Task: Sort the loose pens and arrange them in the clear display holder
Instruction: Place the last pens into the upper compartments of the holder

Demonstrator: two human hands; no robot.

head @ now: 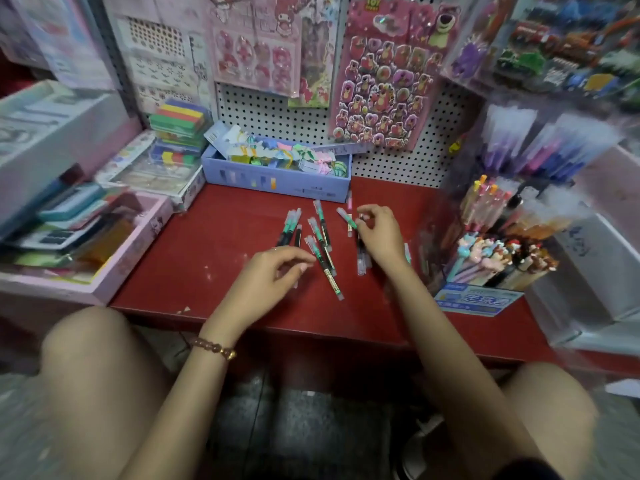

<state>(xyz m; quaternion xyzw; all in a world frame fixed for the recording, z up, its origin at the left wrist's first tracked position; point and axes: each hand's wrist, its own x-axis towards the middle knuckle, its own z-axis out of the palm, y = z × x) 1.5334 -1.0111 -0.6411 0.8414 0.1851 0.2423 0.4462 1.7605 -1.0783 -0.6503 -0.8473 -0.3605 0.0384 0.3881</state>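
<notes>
Between the two hands, on the scuffed red tabletop [214,244]: loose green-and-black plastic pens with clear caps [320,237], several, lying fanned and crossed.

Right hand [379,237]: thumb and forefinger pinch one end of a slim green pen with a frosted cap [347,219], which points up and to the left of the pinch. More pens lie under the palm.

Left hand [273,271]: fingers curled, tips meeting at the shaft of a long pen. Whether it actually holds anything cannot be told.

Clear acrylic display holder [429,244]: just right of the right wrist, already crowded with other pens, blurred.

Step in hand, as judged: gathering like pens, none of the loose ones yet housed.

Handling advice: collect by colour, turn all caps one way and square the ends against the table. Then carry a small bundle rightward from the pinch into a free compartment, lowering it straight so the upright pens are not knocked.
</notes>
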